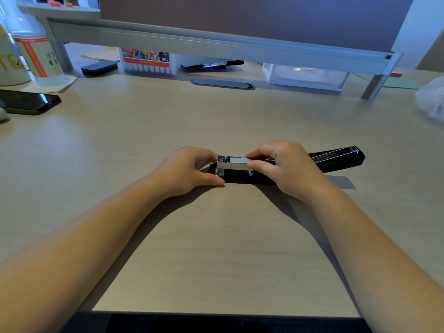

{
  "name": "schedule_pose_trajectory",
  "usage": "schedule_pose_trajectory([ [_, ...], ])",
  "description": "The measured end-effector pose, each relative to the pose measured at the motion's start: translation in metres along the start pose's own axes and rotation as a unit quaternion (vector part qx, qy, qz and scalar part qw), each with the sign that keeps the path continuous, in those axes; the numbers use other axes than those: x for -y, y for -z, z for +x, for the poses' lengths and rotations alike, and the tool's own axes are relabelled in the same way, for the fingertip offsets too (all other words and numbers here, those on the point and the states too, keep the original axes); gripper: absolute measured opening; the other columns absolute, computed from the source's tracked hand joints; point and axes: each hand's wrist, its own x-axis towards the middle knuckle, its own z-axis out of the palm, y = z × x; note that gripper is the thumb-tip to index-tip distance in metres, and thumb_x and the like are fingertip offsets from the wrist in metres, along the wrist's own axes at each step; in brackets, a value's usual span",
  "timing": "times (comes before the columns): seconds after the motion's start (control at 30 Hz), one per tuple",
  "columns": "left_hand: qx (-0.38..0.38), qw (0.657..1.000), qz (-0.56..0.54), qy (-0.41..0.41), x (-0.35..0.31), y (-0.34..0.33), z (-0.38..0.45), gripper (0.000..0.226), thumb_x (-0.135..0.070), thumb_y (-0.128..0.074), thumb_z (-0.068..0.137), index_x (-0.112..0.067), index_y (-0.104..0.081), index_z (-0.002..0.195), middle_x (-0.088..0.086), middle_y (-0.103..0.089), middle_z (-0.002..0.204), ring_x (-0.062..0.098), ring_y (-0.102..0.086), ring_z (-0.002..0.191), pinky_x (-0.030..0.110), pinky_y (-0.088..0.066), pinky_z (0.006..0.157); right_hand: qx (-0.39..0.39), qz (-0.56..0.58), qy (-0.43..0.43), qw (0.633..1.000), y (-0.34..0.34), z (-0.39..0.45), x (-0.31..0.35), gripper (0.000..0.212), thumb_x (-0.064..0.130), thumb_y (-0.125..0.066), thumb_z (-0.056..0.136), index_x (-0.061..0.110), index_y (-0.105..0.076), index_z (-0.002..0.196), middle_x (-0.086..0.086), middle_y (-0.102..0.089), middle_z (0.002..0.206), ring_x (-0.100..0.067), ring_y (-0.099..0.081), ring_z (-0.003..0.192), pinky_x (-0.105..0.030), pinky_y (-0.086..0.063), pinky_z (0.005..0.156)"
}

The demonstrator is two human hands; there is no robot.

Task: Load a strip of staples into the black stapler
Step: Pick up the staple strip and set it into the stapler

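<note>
The black stapler (pixel 336 161) lies flipped open on the desk, its lid folded out flat to the right and its base (pixel 237 177) toward the left. The silver magazine channel (pixel 231 165) stands above the base. My left hand (pixel 189 170) grips the stapler's left end, thumb against the base and fingertips at the channel's front. My right hand (pixel 283 167) pinches a silver strip of staples (pixel 239 160) lying along the top of the channel. The hand hides the strip's right end and the hinge.
A black phone (pixel 28 102) lies at the left edge beside two plastic bottles (pixel 40 56). Under the grey monitor shelf (pixel 216 44) sit a marker box (pixel 146 62), a black case (pixel 99 67), a clear tray (pixel 305 76) and a cable grommet (pixel 223 84). A plastic bag (pixel 432 99) sits far right.
</note>
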Motion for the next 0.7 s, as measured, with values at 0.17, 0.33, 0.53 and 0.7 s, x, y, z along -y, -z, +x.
schedule_pose_trajectory([
  [0.17, 0.002, 1.0, 0.003, -0.003, -0.0001, 0.0003, 0.0008, 0.039, -0.025, -0.069, 0.071, -0.018, -0.06, 0.108, 0.004, -0.065, 0.112, 0.019, -0.053, 0.104, 0.03, -0.038, 0.084, -0.003, 0.004, -0.011, 1.0, 0.0006, -0.0022, 0.0, 0.03, 0.02, -0.06, 0.081, 0.013, -0.058, 0.11, -0.005, -0.064, 0.105, -0.019, -0.057, 0.097, -0.033, -0.043, 0.087],
  [0.33, 0.002, 1.0, 0.017, -0.006, -0.0002, 0.0002, 0.0011, 0.04, -0.027, -0.068, 0.071, -0.016, -0.06, 0.109, 0.004, -0.064, 0.115, 0.02, -0.052, 0.107, 0.032, -0.038, 0.089, -0.002, -0.031, -0.011, 0.999, 0.0018, -0.0055, -0.0018, 0.014, 0.022, -0.06, 0.08, 0.013, -0.059, 0.091, 0.0, -0.055, 0.09, -0.021, -0.053, 0.089, -0.034, -0.042, 0.077],
  [0.53, 0.001, 1.0, 0.019, -0.004, 0.0003, 0.0004, 0.001, 0.038, -0.028, -0.069, 0.07, -0.017, -0.06, 0.106, 0.004, -0.063, 0.115, 0.021, -0.052, 0.107, 0.039, -0.041, 0.095, 0.018, -0.037, -0.005, 0.999, 0.0008, -0.0051, 0.0007, 0.018, 0.024, -0.058, 0.082, 0.017, -0.062, 0.098, -0.007, -0.061, 0.104, -0.023, -0.052, 0.094, -0.041, -0.045, 0.084],
  [0.7, -0.001, 1.0, 0.019, -0.002, 0.0003, -0.0007, 0.0016, 0.038, -0.029, -0.069, 0.07, -0.018, -0.061, 0.105, 0.003, -0.063, 0.115, 0.021, -0.052, 0.107, 0.04, -0.041, 0.095, 0.039, -0.015, 0.006, 0.999, -0.0007, -0.004, 0.0039, 0.026, 0.022, -0.058, 0.082, 0.02, -0.061, 0.108, -0.008, -0.059, 0.109, -0.023, -0.052, 0.1, -0.042, -0.044, 0.089],
])
